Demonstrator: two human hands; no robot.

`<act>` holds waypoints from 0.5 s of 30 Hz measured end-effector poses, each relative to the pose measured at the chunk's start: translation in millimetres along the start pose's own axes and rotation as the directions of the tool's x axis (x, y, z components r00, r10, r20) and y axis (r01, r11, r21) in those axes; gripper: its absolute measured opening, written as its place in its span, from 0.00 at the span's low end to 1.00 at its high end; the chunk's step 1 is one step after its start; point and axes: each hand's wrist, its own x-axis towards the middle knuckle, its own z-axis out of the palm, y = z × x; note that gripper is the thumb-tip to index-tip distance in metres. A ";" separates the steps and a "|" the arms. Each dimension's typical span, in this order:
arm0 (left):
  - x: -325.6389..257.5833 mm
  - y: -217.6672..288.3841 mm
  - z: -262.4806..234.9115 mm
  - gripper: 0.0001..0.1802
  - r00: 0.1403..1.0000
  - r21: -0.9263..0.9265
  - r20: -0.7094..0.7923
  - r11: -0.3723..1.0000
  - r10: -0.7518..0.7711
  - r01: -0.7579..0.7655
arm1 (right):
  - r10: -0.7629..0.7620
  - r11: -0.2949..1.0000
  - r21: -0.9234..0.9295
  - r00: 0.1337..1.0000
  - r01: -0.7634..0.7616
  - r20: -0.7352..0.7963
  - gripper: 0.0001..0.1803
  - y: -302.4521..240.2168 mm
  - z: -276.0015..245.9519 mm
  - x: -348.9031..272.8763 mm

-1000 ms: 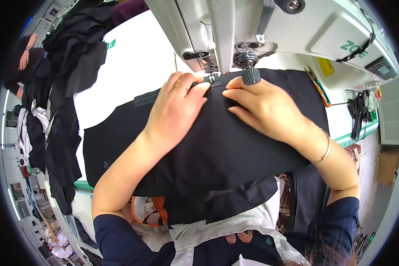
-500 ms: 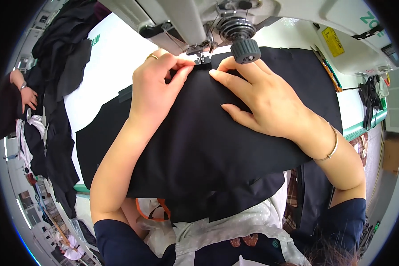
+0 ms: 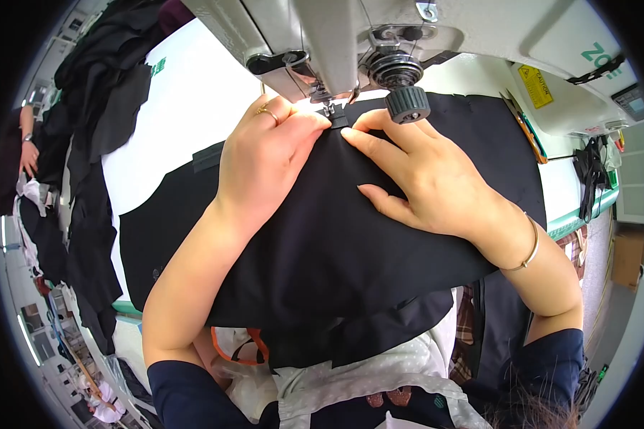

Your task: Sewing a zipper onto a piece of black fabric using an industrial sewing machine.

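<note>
A large piece of black fabric (image 3: 315,236) lies across the sewing machine table and hangs over its front edge. At its far edge a small folded black strip (image 3: 339,119) sits at the presser foot (image 3: 330,110) of the sewing machine (image 3: 436,43). My left hand (image 3: 261,154), closed in a thumb-and-finger pinch, grips the strip's left edge. My right hand (image 3: 426,171) lies on the fabric right of the foot, fingers spread, its index fingertip close to the strip. The machine's dark tension knob (image 3: 408,105) covers part of my right fingers.
Orange-handled scissors (image 3: 528,136) lie right of the fabric, by the machine's body. Another small black strip (image 3: 206,159) rests left of my left hand. Dark garment pieces (image 3: 96,100) are heaped along the left, where another person's hand (image 3: 28,156) reaches in.
My left pinch has moved slightly right, closer to my right fingertips, and the small strip shows more plainly at the foot. The other person's hand has shifted.
</note>
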 end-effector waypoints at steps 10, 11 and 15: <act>-0.3 9.0 -3.4 0.09 0.990 -0.064 0.054 0.989 -0.127 0.130 | 0.025 1.000 0.000 0.999 -0.025 0.047 0.29 -3.1 -2.8 -6.6; -0.3 8.3 -2.4 0.09 0.991 -0.065 0.051 0.989 -0.126 0.130 | 0.025 1.000 -0.003 0.999 -0.025 0.048 0.29 -2.4 -3.4 -6.6; 0.9 4.6 -3.2 0.10 0.998 -0.006 0.042 0.999 -0.039 0.039 | 0.015 1.000 -0.012 0.999 -0.015 0.046 0.29 0.7 -3.7 -2.9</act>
